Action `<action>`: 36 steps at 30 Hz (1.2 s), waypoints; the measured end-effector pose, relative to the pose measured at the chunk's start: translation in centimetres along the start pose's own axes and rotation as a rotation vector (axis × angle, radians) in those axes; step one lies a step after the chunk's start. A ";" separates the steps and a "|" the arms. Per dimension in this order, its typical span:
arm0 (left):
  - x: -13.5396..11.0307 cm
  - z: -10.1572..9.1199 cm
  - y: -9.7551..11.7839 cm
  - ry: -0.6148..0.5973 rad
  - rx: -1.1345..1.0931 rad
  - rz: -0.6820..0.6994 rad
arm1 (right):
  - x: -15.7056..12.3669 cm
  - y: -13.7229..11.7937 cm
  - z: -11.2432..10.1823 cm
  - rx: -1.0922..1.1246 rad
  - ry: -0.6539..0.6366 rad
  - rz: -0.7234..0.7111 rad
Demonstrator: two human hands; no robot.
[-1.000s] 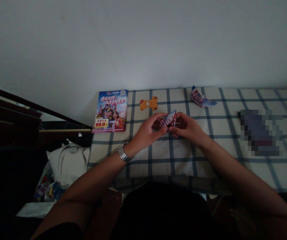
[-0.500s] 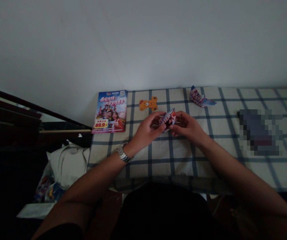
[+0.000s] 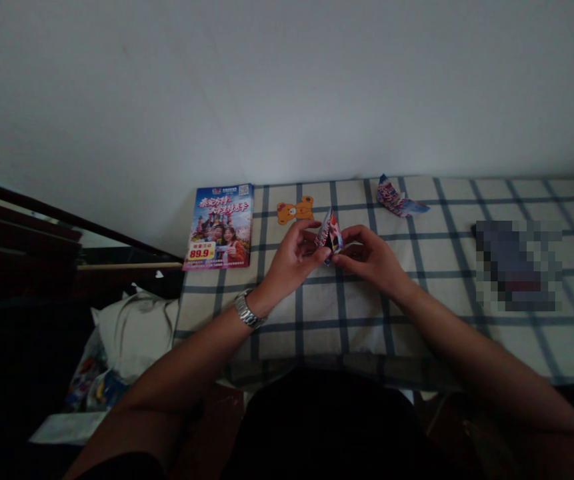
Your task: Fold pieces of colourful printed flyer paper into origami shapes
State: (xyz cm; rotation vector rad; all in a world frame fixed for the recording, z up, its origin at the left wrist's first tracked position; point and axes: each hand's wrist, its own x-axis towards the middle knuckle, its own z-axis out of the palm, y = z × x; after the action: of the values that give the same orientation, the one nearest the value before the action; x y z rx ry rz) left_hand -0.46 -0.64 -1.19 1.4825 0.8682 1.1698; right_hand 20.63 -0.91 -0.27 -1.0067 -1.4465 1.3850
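A small folded piece of printed paper [image 3: 327, 237], blue, white and red, is held above the checked cloth, its pointed end upward. My left hand [image 3: 299, 252] pinches its left side between thumb and fingers; a silver watch [image 3: 249, 309] is on that wrist. At the paper's right edge, my right hand [image 3: 369, 255] has its thumb and fingertips closed on it. Behind and to the right lies another folded paper figure [image 3: 397, 199] in similar print. An orange bear picture [image 3: 295, 210] lies flat just beyond my left hand.
A stack of printed flyers [image 3: 219, 227] lies at the table's left back corner. The checked tablecloth [image 3: 447, 267] reaches to the wall. A blurred-out dark object [image 3: 511, 260] rests on the right. A white bag [image 3: 134, 330] stands below the left edge.
The folded paper has turned from slanting to more upright, and its opening now shows. Both hands have shifted slightly left with it.
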 end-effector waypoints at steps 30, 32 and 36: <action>0.0 0.0 0.0 0.008 0.003 -0.006 | 0.0 -0.6 0.0 0.235 -0.068 0.132; 0.0 0.0 0.1 -0.003 -0.005 0.014 | 0.0 -0.6 0.0 0.236 -0.059 0.127; -0.1 -0.1 0.2 -0.021 0.008 0.045 | 0.1 -0.4 -0.2 0.193 -0.009 0.098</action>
State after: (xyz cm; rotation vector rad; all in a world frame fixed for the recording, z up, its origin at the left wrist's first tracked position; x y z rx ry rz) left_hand -0.55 -0.76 -0.97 1.5250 0.8305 1.1826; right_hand 20.82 -0.80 0.13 -0.9582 -1.2560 1.5693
